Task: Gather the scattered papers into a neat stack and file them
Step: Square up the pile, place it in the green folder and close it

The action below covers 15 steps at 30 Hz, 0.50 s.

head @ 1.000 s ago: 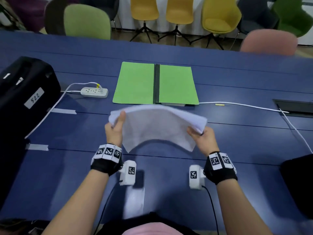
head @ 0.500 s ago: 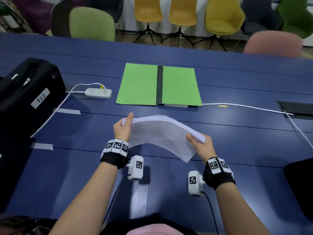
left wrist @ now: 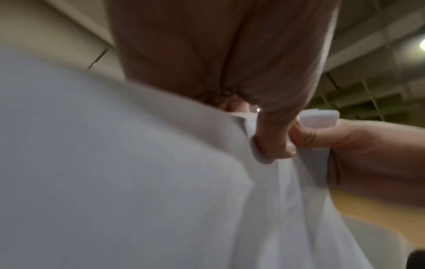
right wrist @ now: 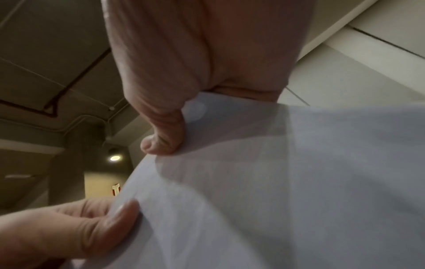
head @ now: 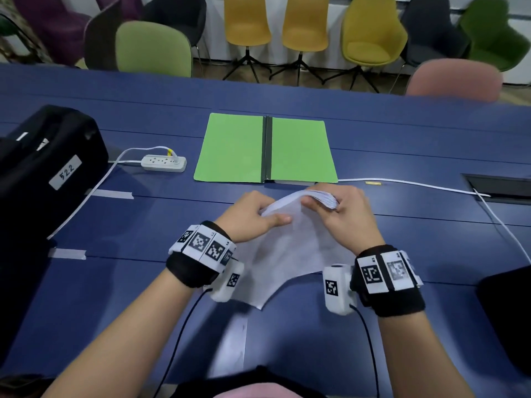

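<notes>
A stack of white papers [head: 290, 248] hangs bent between both hands above the blue table [head: 402, 139]. My left hand [head: 253, 216] pinches its upper left part, thumb on the near face. My right hand [head: 342, 214] grips the top edge, where the sheet ends [head: 321, 198] fan out. The two hands nearly touch. In the left wrist view the papers [left wrist: 115, 172] fill the frame and the left thumb [left wrist: 273, 138] presses into them. The right wrist view shows the papers [right wrist: 287, 182] under the right thumb [right wrist: 165, 131]. An open green folder [head: 232, 147] lies flat just beyond the hands.
A black bag [head: 43, 168] labelled 522 sits at the left. A white power strip [head: 163, 162] lies beside the folder. A white cable [head: 416, 185] runs right to a table hatch [head: 500, 186]. Chairs [head: 247, 21] line the far side. Another dark object [head: 508, 317] sits at the right edge.
The hands have come together from the stack's two ends to its top edge. The papers have turned from a wide arch to hanging down between the wrists.
</notes>
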{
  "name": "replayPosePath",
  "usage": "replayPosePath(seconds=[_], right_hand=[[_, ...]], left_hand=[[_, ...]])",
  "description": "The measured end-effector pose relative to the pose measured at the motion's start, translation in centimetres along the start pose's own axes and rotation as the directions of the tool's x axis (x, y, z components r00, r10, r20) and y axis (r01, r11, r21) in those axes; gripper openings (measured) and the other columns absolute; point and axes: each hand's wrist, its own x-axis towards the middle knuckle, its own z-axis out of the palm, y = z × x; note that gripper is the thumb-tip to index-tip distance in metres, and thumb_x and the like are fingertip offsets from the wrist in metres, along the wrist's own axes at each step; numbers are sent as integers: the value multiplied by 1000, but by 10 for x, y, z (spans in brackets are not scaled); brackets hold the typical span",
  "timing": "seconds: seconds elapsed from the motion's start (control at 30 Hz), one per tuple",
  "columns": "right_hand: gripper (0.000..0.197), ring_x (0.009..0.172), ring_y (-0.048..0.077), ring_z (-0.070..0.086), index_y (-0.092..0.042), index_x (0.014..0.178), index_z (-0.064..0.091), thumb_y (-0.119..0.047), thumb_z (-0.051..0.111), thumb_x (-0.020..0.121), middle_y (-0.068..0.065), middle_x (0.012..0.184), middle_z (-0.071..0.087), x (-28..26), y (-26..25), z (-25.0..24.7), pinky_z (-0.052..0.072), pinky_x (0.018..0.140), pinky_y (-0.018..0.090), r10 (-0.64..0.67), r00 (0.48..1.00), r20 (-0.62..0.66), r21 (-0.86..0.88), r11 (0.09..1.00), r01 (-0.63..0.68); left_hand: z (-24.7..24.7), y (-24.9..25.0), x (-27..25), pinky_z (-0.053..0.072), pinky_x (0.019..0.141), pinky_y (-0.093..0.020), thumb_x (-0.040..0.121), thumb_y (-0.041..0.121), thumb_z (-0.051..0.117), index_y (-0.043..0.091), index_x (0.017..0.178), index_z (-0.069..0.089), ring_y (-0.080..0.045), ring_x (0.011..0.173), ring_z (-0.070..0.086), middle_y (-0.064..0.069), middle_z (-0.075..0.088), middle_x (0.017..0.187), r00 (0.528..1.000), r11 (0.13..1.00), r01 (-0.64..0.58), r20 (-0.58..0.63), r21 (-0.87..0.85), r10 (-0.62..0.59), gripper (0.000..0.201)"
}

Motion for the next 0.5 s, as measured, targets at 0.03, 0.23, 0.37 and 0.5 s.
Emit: replayPosePath(seconds=[0.03, 0.23, 0.37, 0.5], right_hand=[[41, 84, 23, 66, -37, 89, 70, -66, 47, 73, -7, 80, 74, 2, 0, 2, 52, 78, 40, -3, 1000, 17, -19, 1000, 3], [30, 75, 19, 64, -41, 82, 64, -66, 51, 70, -8, 70, 70, 5, -2, 15, 52, 72, 38, 33, 997, 66, 22, 999, -35], [53, 58, 17, 49, -17, 69, 62, -69, 57, 65, 1, 55, 56, 0, 31, 0, 44, 58, 36, 222, 975, 28, 53, 973, -223], [41, 61, 15, 49, -9, 72, 65, -50, 65, 70, 21, 64, 60, -11, 54, -13, 50, 61, 43, 347, 937, -34, 302, 898, -321]], left_hand=[[3, -1, 1, 21, 47, -25, 83, 31, 68, 20, 49, 38, -7, 39, 29, 6, 31, 48, 1000, 999, 18, 21, -26, -18, 47], [18, -6, -3, 33, 59, -28, 76, 36, 58, 20, 53, 51, -14, 53, 40, 7, 45, 53, 998, 993, 38, -40, -114, -43, 29], [-2, -15, -6, 42, 62, -24, 87, 20, 61, 12, 70, 64, -10, 62, 53, -3, 61, 70, 972, 924, 33, -205, -381, -119, 20], [-22, -28, -10, 35, 52, -18, 91, 6, 56, 13, 59, 51, -3, 49, 45, 9, 51, 52, 934, 874, 22, -301, -485, -190, 34]])
